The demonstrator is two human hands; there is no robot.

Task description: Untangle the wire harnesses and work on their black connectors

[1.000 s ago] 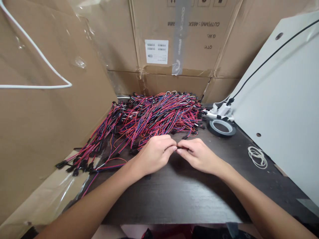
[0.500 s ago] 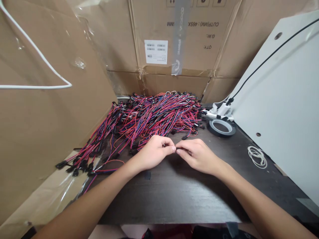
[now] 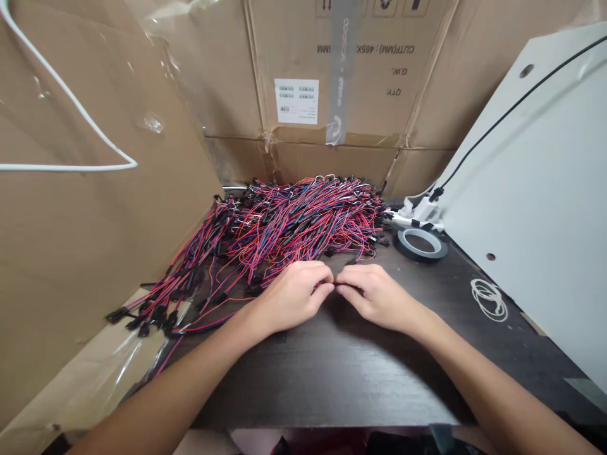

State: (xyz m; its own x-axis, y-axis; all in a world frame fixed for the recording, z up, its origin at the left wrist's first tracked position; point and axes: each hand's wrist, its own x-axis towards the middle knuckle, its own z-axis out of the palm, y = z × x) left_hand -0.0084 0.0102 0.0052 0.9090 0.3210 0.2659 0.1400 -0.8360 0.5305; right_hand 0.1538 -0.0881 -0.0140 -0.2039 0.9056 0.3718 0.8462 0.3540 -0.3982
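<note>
My left hand (image 3: 303, 294) and my right hand (image 3: 377, 294) meet fingertip to fingertip over the dark table (image 3: 332, 373). Both are closed in a pinch, thumb against fingers. A tiny dark bit shows at the tips of the right hand's fingers; the fingers hide the rest, so its kind cannot be told. Just behind the hands lies a large heap of red, blue and black wires (image 3: 303, 221) with black connectors. More wires (image 3: 190, 259) spread to the left, their black connector ends over a cardboard flap.
A roll of black tape (image 3: 421, 244) lies right of the heap, near a white plug and cable (image 3: 424, 208). Further right is a coil of thin white cord (image 3: 489, 300). Cardboard (image 3: 303, 151) stands behind and left; a white panel (image 3: 535, 170) stands right.
My left hand has rolled slightly, its fingers curling further over the thumb and hiding more of what is pinched. The right hand has barely moved. The wire heap looks the same.
</note>
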